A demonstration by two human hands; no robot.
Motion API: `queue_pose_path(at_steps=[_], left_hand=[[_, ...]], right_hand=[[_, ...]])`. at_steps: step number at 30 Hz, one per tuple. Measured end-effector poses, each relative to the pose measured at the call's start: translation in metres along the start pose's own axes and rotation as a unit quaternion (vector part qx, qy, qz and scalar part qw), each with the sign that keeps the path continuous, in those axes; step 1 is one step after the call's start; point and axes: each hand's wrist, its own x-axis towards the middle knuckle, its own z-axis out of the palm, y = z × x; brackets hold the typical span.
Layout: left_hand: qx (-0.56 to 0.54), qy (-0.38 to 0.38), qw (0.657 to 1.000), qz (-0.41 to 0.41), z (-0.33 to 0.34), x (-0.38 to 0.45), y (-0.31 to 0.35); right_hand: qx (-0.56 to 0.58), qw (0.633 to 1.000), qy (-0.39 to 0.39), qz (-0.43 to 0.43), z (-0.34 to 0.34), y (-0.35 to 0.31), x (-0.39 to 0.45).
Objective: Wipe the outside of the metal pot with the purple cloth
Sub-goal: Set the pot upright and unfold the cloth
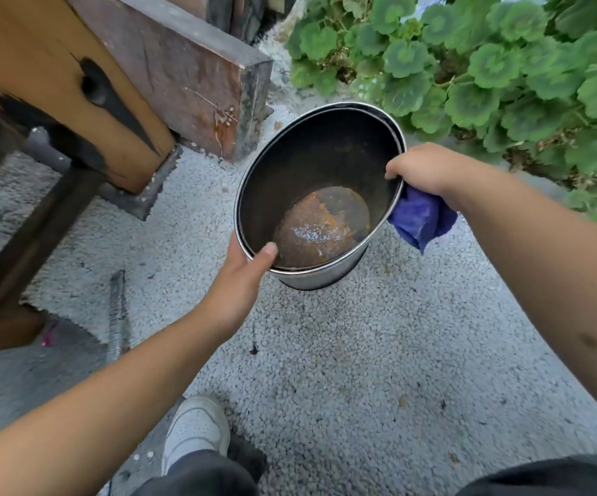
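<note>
Both hands are on the metal pot (320, 195), which is held off the ground near frame centre, mouth tilted toward the camera. Left hand (240, 281) grips the rim at the pot's 7 o'clock: thumb hooked inside over the lip, the other fingers hidden behind the outer wall. Right hand (429, 170) is closed on the rim at 3 o'clock and also clamps the purple cloth (421, 218); the cloth is bunched under the palm, pressed against the outer wall and hanging loose below the hand.

No brand, label or legible writing seen on any item.

Pot appearance: round, deep, thin bright rolled rim. Interior walls dark, nearly black. Bottom is heavily rusted, orange-brown, with a pale reflective patch near its middle. Visible strip of outer wall at 6 o'clock is dull grey steel with a darker base edge.

Surroundings: pale pebbled ground (361, 370) below the pot. White sneaker (197, 429) and dark trouser leg at the frame's 6 to 7 o'clock. Grey metal rod (116, 316) lies on the ground at 8 o'clock. Orange wooden post (61, 77) with black scorch-like marks at 10 o'clock; weathered brown timber block (189, 73) at 11 o'clock. Green round-leaved plant (486, 66) fills 1 to 3 o'clock.
</note>
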Motion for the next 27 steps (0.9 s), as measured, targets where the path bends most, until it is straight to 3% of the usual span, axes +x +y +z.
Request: queue_pose_path(at_steps=[6,10,16,22,25,27], left_hand=[[-0.018,-0.025,0.998,0.046,-0.008,0.022,0.027],[-0.002,-0.017,1.000,0.025,-0.038,0.047,0.058],[0.105,0.069,0.988,0.089,-0.074,0.098,0.089],[0.086,0.074,0.992,0.061,-0.078,0.122,0.088],[0.165,0.228,0.943,0.176,-0.066,0.085,0.091],[0.110,0.237,0.916,0.303,-0.046,0.045,0.096]], right_hand=[[0.131,0.989,0.038,0.051,0.005,-0.001,-0.007],[0.234,0.969,0.023,0.078,0.019,-0.003,-0.018],[0.396,0.908,-0.065,0.118,0.068,-0.004,-0.046],[0.387,0.899,-0.191,0.075,0.053,-0.003,-0.070],[0.423,0.863,-0.275,0.021,0.031,0.002,-0.093],[0.477,0.831,-0.281,-0.056,0.023,0.003,-0.108]])
